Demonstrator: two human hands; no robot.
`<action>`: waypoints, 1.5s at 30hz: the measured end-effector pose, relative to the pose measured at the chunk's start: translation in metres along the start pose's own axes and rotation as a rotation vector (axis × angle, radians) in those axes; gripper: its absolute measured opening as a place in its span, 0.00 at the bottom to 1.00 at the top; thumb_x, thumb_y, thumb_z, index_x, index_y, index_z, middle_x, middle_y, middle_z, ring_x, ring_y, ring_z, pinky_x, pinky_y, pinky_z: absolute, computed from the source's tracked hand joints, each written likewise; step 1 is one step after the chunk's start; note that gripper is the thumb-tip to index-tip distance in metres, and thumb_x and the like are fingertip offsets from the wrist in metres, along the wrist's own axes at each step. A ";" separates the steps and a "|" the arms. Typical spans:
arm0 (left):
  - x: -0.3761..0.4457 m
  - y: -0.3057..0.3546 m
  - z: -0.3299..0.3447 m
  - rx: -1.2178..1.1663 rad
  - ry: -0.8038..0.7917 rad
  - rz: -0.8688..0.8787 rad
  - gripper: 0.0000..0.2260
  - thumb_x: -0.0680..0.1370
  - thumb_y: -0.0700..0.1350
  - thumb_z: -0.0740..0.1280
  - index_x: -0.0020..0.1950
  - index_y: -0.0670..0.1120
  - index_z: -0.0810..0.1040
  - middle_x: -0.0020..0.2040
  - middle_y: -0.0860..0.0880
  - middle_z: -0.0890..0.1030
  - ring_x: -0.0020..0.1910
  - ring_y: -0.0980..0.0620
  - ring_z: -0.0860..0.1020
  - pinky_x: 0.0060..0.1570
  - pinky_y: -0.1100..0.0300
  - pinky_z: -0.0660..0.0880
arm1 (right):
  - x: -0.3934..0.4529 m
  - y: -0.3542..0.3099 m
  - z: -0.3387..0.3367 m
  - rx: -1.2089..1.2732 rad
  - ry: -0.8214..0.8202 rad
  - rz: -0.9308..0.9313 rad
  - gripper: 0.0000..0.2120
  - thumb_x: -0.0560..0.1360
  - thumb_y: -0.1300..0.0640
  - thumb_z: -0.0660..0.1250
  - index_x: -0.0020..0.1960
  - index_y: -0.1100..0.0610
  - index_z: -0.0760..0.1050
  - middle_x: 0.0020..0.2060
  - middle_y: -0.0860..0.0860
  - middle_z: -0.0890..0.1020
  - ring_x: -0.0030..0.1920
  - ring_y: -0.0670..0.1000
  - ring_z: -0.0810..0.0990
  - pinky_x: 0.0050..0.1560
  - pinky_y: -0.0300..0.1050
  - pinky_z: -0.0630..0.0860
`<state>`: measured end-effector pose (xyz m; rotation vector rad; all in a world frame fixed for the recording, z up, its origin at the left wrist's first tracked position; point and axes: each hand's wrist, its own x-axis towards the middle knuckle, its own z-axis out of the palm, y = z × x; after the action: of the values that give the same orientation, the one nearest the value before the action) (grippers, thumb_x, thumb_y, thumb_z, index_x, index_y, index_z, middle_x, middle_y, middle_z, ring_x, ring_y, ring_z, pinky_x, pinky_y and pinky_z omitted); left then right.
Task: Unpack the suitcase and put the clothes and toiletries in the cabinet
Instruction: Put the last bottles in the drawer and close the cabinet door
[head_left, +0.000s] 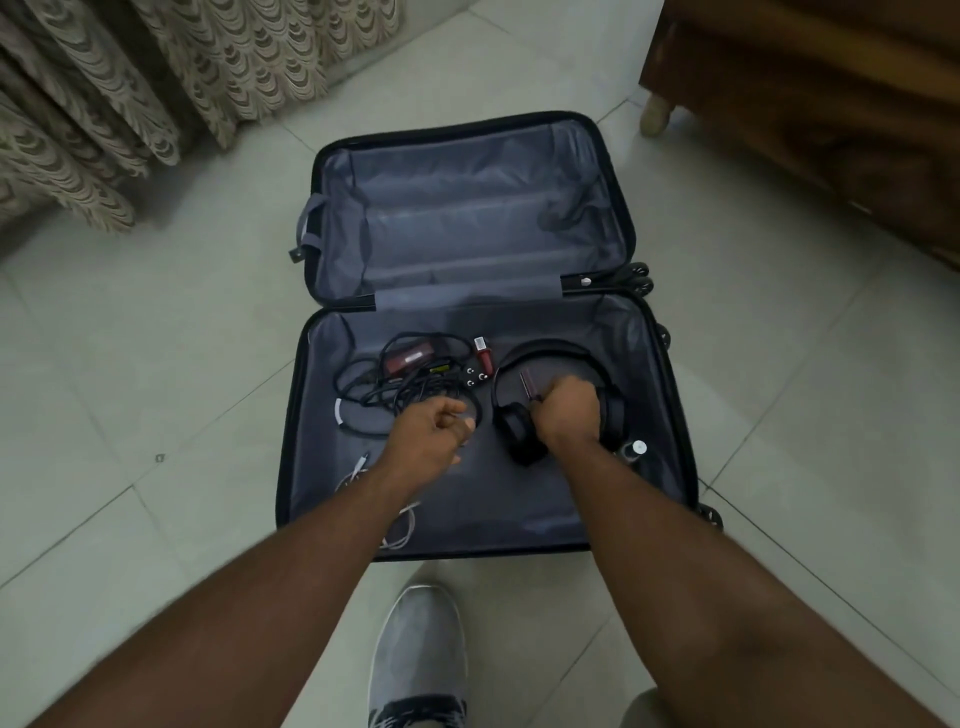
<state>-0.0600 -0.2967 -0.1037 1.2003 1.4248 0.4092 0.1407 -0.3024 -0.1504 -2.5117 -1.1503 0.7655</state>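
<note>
An open black suitcase (332, 218) with grey lining lies flat on the tiled floor. Its far half holds nothing visible. In the near half lie a tangle of black cables with a dark red charger (410, 361), a small red tube (483, 351), black headphones (545, 358), a white-capped bottle (636, 449) and a white cable (400, 525). My right hand (563, 410) hovers over the headphones and grips a thin dark red stick-like item (530, 387). My left hand (431, 428) hangs over the cables with fingers loosely curled, holding nothing that I can see.
A patterned curtain (130, 93) hangs at the back left. Dark wooden furniture (831, 130) on a short leg stands at the back right. My grey shoe (418, 654) stands on the pale floor tiles just in front of the suitcase.
</note>
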 end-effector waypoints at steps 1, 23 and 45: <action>-0.001 -0.001 0.000 -0.013 0.005 -0.008 0.10 0.81 0.39 0.70 0.62 0.41 0.79 0.45 0.44 0.80 0.48 0.46 0.82 0.40 0.54 0.82 | -0.001 0.000 -0.001 -0.002 -0.024 0.004 0.07 0.73 0.58 0.73 0.45 0.62 0.82 0.46 0.60 0.85 0.48 0.62 0.85 0.45 0.46 0.79; 0.014 -0.014 -0.021 -0.230 0.153 -0.096 0.08 0.85 0.44 0.63 0.49 0.42 0.74 0.34 0.46 0.76 0.26 0.53 0.71 0.26 0.58 0.71 | 0.026 -0.083 0.009 -0.109 -0.109 -0.315 0.16 0.75 0.57 0.67 0.59 0.47 0.85 0.57 0.54 0.81 0.57 0.56 0.81 0.54 0.46 0.78; -0.002 -0.007 -0.048 -0.530 0.057 -0.255 0.10 0.83 0.44 0.63 0.58 0.46 0.83 0.48 0.43 0.87 0.41 0.47 0.85 0.32 0.57 0.78 | -0.039 -0.099 -0.008 0.465 -0.801 -0.289 0.07 0.74 0.69 0.67 0.46 0.59 0.79 0.28 0.56 0.80 0.24 0.52 0.74 0.26 0.42 0.72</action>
<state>-0.1061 -0.2830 -0.0958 0.5767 1.3805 0.5994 0.0629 -0.2682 -0.0863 -1.6220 -1.3030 1.7840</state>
